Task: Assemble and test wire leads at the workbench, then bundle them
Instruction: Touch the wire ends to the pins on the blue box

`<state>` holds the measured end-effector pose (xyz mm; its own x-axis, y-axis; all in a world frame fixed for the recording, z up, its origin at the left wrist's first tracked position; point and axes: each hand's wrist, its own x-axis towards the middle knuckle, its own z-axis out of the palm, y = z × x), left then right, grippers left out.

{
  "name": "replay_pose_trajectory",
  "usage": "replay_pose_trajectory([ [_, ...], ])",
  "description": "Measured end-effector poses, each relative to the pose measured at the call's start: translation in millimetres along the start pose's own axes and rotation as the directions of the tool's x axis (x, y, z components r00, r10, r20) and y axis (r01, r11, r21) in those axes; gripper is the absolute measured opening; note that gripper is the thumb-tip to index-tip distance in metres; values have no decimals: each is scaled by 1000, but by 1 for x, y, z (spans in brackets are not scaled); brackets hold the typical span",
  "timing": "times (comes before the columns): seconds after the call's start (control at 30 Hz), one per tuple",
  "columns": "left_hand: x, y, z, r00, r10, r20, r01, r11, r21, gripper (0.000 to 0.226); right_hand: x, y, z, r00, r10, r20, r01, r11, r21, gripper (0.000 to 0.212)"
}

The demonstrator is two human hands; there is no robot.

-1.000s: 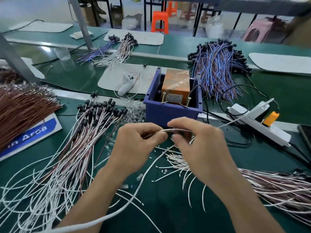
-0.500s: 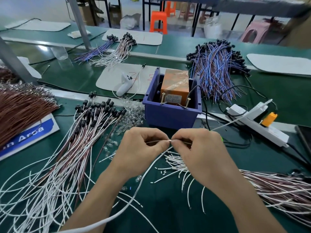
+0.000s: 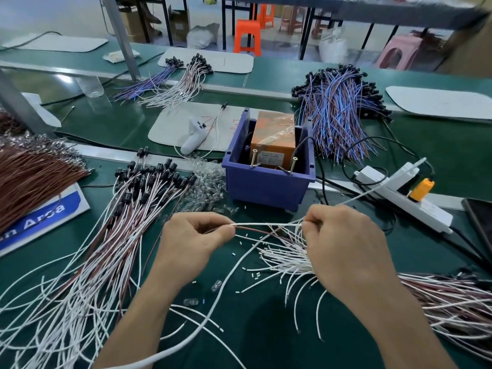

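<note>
Orange stool [image 3: 246, 35] and pink stool [image 3: 399, 53] (far back) — power strip [image 3: 431, 210] nearer.

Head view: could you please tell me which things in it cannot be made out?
All in the head view:
Orange box label: print too small.
Blue sign: wording cut off by left edge, covered by brown wires.
White wire end: hidden inside the right hand.
Dark flat thing: cut off by right edge.

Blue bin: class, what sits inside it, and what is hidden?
The blue bin holds an orange box, with two screws at its front. The bin's floor and the box's lower part are covered.
</note>
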<state>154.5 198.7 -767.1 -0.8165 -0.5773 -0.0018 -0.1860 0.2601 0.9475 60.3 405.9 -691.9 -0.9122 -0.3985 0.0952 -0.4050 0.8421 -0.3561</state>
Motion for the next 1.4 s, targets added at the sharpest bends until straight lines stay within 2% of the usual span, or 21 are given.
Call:
replay_pose_trajectory([
  [0.1, -4, -5, -5, 999, -10, -46, 13, 998, 66, 13, 1, 2, -1, 997, 63, 33, -56, 980, -189, 24],
  [0.23, -7, -7, -9, 996, -23, -90, 30, 997, 74, 15, 5, 3, 4, 982, 147, 119, -111, 958, -266, 20],
  [0.3, -8, -4, -7, 997, -19, -80, 25, 998, 65, 15, 5, -2, 10, 985, 71, 157, -43, 983, -177, 13],
  [0.37, -9, 0, -4, 999, 18, -48, -15, 998, 54, 17, 1, -12, 15, 989, -55, 137, 65, 995, -75, 29],
  [0.43, -10, 5, -1, 997, 75, -21, -73, 995, 63, 21, -2, -25, 20, 957, -227, 183, 244, 967, -78, 39],
  [0.5, -9, 9, 1, 993, 121, 5, -121, 989, 89, 31, -6, -37, 24, 912, -329, 244, 337, 941, 9, 28],
  [0.57, -9, 11, 0, 989, 148, 21, -149, 984, 101, 36, -6, -43, 27, 914, -338, 225, 313, 939, 139, 16],
  [0.7, -8, 9, -4, 990, 135, 38, -136, 990, 23, 11, -3, -40, 29, 949, -309, 66, 290, 936, 202, 13],
  [0.87, -8, 6, -3, 998, 51, -36, -55, 989, -137, 17, 2, -31, 36, 976, -205, -73, 217, 889, 402, 12],
  [0.93, -8, 6, -3, 998, 47, -29, -51, 984, -169, 10, 4, -28, 40, 979, -197, -47, 195, 851, 488, 17],
  [1.0, -7, 10, -1, 998, 61, -11, -62, 975, -215, 7, 5, -28, 44, 976, -213, 51, 144, 801, 581, 21],
  [1.13, -2, 17, 4, 997, 58, -46, -70, 948, -310, 10, 8, -31, 49, 972, -180, 154, 25, 725, 688, 24],
  [1.23, 0, 17, 9, 994, 47, -103, -76, 950, -302, 18, 10, -28, 50, 970, -177, 168, 11, 719, 695, 22],
  [1.4, 1, 15, 15, 981, 69, -184, -100, 981, -167, 21, 16, -23, 46, 991, -89, 100, -4, 725, 688, 15],
])
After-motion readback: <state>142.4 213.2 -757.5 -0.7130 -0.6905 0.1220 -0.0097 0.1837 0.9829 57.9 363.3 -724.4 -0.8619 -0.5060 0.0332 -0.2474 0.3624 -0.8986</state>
